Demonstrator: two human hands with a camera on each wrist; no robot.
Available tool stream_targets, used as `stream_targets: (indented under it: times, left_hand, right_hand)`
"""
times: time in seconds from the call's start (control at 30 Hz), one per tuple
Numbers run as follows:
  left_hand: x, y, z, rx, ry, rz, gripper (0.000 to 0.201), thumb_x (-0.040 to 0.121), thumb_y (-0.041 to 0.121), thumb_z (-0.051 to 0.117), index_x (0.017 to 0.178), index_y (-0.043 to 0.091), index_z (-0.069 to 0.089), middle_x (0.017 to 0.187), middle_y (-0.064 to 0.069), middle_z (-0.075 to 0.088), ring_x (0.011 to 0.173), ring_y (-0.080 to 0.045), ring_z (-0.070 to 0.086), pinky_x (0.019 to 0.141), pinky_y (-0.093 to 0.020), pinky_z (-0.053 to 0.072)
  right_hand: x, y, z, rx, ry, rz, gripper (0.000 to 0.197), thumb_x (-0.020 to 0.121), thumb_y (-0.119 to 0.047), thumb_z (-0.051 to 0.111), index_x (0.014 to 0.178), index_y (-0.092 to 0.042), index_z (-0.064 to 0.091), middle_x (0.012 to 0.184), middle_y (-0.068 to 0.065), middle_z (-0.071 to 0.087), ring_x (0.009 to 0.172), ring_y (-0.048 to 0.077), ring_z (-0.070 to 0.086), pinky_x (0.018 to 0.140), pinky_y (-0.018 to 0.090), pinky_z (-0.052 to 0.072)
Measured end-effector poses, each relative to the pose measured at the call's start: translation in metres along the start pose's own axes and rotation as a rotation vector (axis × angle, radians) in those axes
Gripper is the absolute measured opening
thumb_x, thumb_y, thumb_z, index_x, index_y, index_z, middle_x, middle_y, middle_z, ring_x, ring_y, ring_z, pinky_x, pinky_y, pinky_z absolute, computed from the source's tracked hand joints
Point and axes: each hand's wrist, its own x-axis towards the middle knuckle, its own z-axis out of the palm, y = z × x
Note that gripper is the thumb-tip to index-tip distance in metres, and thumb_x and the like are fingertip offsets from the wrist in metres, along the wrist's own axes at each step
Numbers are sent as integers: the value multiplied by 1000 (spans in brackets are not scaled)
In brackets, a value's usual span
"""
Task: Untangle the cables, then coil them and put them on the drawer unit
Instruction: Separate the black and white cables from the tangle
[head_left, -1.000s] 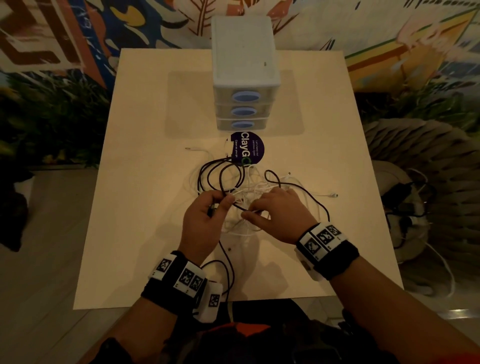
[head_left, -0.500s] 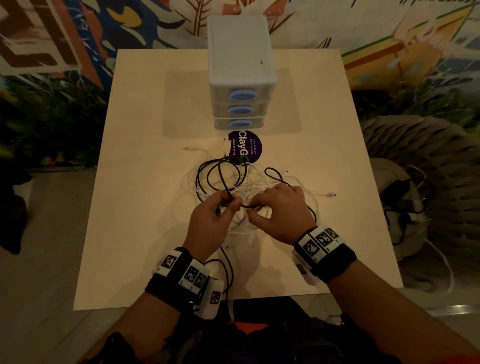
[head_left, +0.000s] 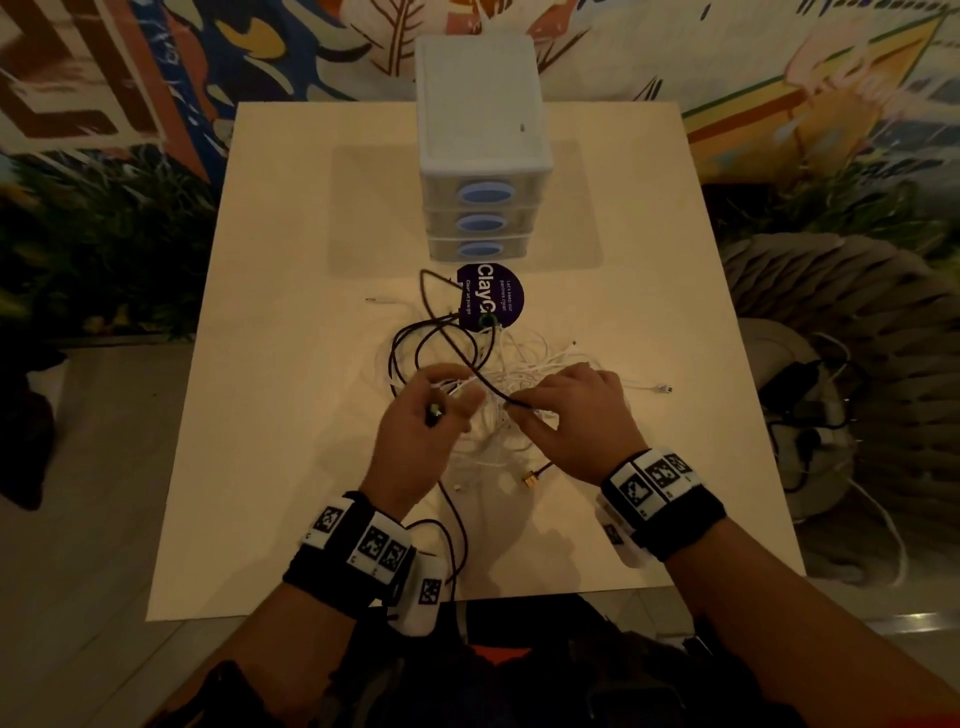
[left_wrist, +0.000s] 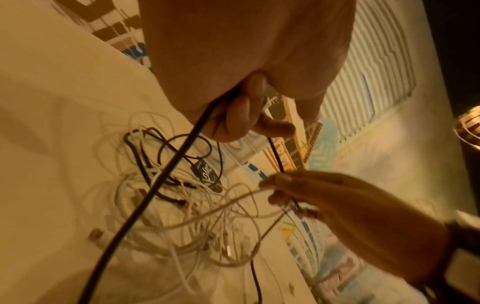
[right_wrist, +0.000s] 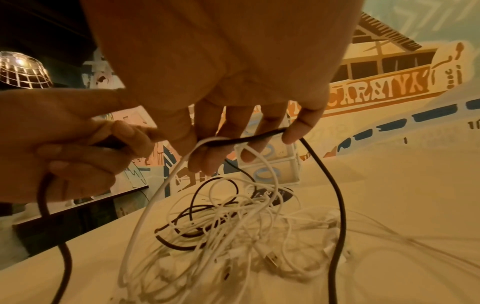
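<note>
Both hands lifted the black cable higher before the drawer unit; left hand and right hand pinch it. It looks soft and floppy; hold near its plug.

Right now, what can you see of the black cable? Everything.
The black cable is thin, dark and flexible with a matte sheath. The left hand grips one stretch; the right hand pinches another at the fingertips, holding it raised between them. Its far loops lie on the table across the white cables, still tangled, and reach the purple sticker. Another run trails off the near edge.
</note>
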Motion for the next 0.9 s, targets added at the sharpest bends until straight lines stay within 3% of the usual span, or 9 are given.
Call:
stream_targets:
  times: [0.07, 0.13, 0.23, 0.37, 0.47, 0.57, 0.67, 0.77, 0.9]
  left_hand:
    - [-3, -1, 9, 44, -67, -24, 22, 93, 36, 71, 110, 24, 64, 77, -12, 66, 64, -13, 65, 59, -18, 50]
    - [-1, -5, 15, 75, -13, -38, 20, 92, 38, 72, 96, 23, 60, 72, -7, 61, 61, -17, 58, 59, -26, 49]
    - [4, -10, 15, 137, 16, -90, 35, 90, 45, 72, 84, 17, 52, 69, 0, 54, 62, -15, 52, 62, -30, 48]
    - [6, -9, 10, 284, -132, -165, 48, 91, 60, 61, 76, 14, 64, 62, 1, 62, 57, -8, 56, 64, -32, 47]
    - [3, -5, 12, 193, -149, -109, 35, 100, 41, 60, 71, 23, 67, 58, 7, 60, 55, -6, 55, 62, -33, 47]
    - [4, -2, 12, 73, -24, -40, 26, 103, 29, 59, 81, 19, 68, 63, 9, 58, 62, -8, 52, 64, -33, 44]
    - [8, 3, 3, -24, 118, 43, 29, 103, 35, 57, 76, 26, 61, 62, 2, 47, 60, -14, 43, 58, -34, 38]
    - [12, 13, -8, -114, 253, 95, 30, 100, 39, 52, 71, 33, 55, 60, 5, 37, 53, -11, 32, 48, -30, 29]
    - [19, 12, -19, -208, 312, 51, 32, 102, 39, 52, 71, 34, 56, 60, 10, 35, 53, -9, 27, 48, -26, 26]
  right_hand:
    - [-1, -4, -1, 3, 32, -45, 37, 95, -58, 42, 107, -43, 74, 89, -16, 71, 94, 21, 57, 82, 40, 36]
    - [-2, -7, 0, 3, 44, -78, 39, 95, -58, 40, 106, -42, 74, 88, -16, 71, 92, 21, 57, 80, 40, 35]
    - [-3, -6, 1, 11, 50, -90, 35, 95, -56, 44, 105, -42, 74, 86, -16, 70, 91, 20, 58, 80, 40, 37]
    - [-6, -5, 2, 18, 76, -122, 28, 95, -51, 51, 103, -40, 75, 85, -16, 70, 91, 19, 58, 80, 41, 38]
    - [-6, -7, 3, 22, 67, -114, 24, 93, -50, 54, 101, -40, 75, 83, -16, 69, 89, 18, 57, 79, 41, 38]
    - [-3, -7, 1, 37, 0, -27, 30, 90, -54, 48, 98, -39, 72, 85, -17, 69, 91, 16, 56, 82, 40, 38]
    - [0, 0, -1, 59, -61, 30, 33, 88, -59, 42, 97, -39, 67, 86, -17, 66, 92, 14, 54, 85, 40, 37]
    - [0, 9, -2, 90, -69, 65, 40, 84, -56, 34, 98, -39, 66, 87, -17, 65, 94, 15, 55, 88, 41, 37]
    - [0, 21, -1, 138, -88, 50, 50, 93, -60, 24, 101, -38, 69, 86, -13, 68, 94, 17, 56, 89, 44, 41]
